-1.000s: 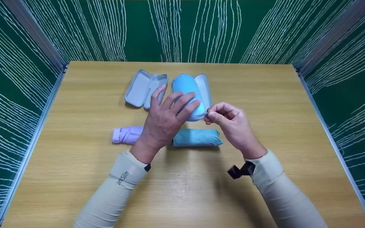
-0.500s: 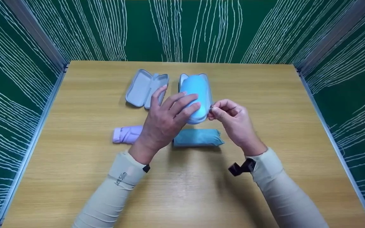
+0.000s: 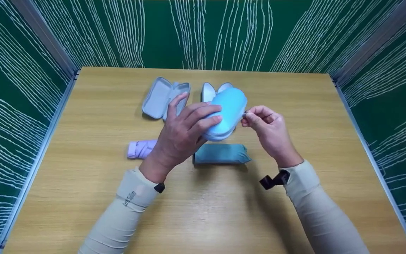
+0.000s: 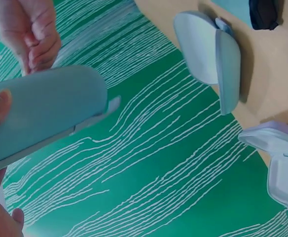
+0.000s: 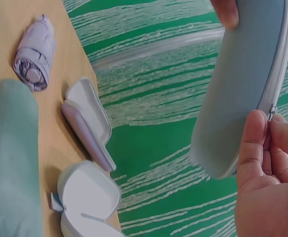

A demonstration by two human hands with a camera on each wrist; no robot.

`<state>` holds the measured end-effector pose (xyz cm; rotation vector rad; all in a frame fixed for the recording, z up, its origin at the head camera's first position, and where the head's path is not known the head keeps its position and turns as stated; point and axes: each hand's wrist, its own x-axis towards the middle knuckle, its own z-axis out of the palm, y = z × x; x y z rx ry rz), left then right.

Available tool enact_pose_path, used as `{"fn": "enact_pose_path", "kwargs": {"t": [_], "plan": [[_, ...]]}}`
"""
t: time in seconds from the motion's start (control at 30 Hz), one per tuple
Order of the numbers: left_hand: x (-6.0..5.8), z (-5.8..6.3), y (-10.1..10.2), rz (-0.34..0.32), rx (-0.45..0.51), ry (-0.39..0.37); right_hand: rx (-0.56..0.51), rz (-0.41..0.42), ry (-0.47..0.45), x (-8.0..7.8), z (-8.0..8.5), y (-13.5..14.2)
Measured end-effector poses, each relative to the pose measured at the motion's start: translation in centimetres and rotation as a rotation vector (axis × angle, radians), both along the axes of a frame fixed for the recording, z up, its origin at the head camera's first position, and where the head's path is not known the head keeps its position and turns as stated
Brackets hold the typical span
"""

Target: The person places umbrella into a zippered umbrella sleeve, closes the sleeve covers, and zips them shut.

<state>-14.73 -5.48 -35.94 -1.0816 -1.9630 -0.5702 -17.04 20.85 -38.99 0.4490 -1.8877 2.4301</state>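
A light-blue zip case [image 3: 228,110] is held up off the table, tilted to the right. My left hand [image 3: 183,128] grips it from its left side, fingers across the top. At its right edge my right hand [image 3: 268,130] pinches the small metal zip pull [image 5: 272,111] between thumb and fingers. A pale zip [image 5: 282,61] runs along the case's edge in the right wrist view. Under the hands lie a folded purple umbrella [image 3: 141,149], partly hidden by my left wrist, and a folded teal umbrella [image 3: 221,153].
Towards the back of the wooden table [image 3: 287,95] stand two hard glasses cases with lids up: a grey-lilac one [image 3: 158,97] at left and a pale one [image 3: 208,92] partly behind the zip case. Green walls with white lines surround the table.
The blue zip case has swung to the right, uncovering more of the pale glasses case behind. My right hand, still pinching the pull, has moved right and slightly away from me.
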Motion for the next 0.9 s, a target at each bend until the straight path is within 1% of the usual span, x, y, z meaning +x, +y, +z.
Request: {"fn": "enact_pose_path", "kwargs": {"t": [0.17,0.37,0.47,0.57,0.67,0.8,0.9], "plan": [[-0.1,0.5,-0.4,-0.021,0.024,-0.006,-0.068,-0.012,0.012,-0.2,0.0,0.9],[-0.4,0.3,-1.0,0.003,0.024,-0.018,-0.046,-0.009,0.002,-0.1,0.0,1.5],[-0.6,0.2,-1.3,0.034,0.019,-0.034,-0.030,-0.019,-0.016,0.1,0.1,1.6],[-0.8,0.3,-1.4,0.085,0.002,-0.056,-0.022,-0.036,-0.027,0.4,0.3,1.5],[-1.0,0.4,-1.4,0.155,-0.045,-0.075,-0.015,-0.059,-0.025,0.5,0.4,1.2],[-1.1,0.6,-1.0,0.277,-0.139,-0.103,-0.009,-0.115,-0.011,0.4,0.4,0.6],[-1.3,0.5,-0.4,0.376,-0.227,-0.140,0.008,-0.171,0.004,0.4,0.5,0.2]]}}
